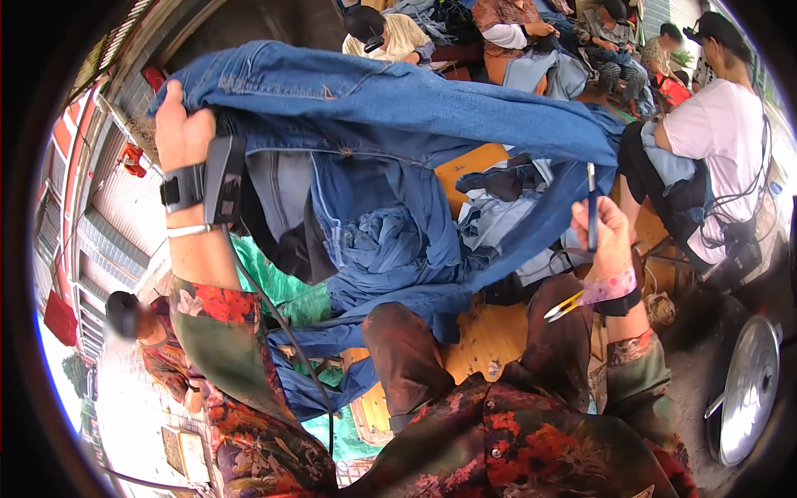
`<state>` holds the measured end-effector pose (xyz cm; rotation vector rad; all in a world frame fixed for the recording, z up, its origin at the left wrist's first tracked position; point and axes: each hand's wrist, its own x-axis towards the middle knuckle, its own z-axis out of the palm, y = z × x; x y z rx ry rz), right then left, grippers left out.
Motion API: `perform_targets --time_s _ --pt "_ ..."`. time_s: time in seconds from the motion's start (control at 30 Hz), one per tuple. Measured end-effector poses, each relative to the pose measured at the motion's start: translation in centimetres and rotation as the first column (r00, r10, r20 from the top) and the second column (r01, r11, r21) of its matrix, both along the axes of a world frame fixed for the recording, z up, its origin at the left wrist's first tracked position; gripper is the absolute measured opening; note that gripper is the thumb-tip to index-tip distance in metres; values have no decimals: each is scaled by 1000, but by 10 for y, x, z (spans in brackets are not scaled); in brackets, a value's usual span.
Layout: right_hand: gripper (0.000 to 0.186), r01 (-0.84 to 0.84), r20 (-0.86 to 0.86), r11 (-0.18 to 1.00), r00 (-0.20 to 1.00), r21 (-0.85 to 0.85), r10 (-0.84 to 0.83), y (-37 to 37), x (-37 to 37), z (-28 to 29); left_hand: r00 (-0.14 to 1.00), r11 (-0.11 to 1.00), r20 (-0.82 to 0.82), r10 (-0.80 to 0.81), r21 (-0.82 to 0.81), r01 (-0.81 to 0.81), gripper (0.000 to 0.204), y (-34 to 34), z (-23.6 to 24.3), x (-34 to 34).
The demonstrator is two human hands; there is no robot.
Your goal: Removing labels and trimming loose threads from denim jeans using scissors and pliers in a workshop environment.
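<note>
A pair of blue jeans (332, 100) is stretched across the view in front of me. My left hand (184, 129) is closed on its upper left end, with the thumb over the denim. At the right my right hand (610, 236) is closed on a slim dark blue pen-like tool (592, 207) with a pale tip pointing up. Denim lies just behind that tool; whether these fingers also touch it, I cannot tell. Small yellow snips (564, 307) stick out by the pink band on my right wrist. Loose threads show on the jeans.
More denim (382, 241) is heaped before my knees, beside green sheeting (307, 303) and a wooden bench (486, 336). A black cable runs past my left arm. A person in a pink shirt (714, 133) sits at right; several others sit behind. A round metal lid (751, 390) stands lower right.
</note>
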<state>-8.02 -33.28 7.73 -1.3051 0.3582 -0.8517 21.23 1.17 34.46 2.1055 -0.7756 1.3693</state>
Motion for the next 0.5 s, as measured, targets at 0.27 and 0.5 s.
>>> perform_targets --time_s 0.27,0.5 --pt "16 90 -47 995 995 -37 -91 -6 -44 -3 166 2 31 -986 -981 196 23 -1 -84 -18" --pt "14 130 -142 988 980 -78 -140 7 -96 -26 -42 34 -33 -999 -999 -16 21 25 -166 -81"
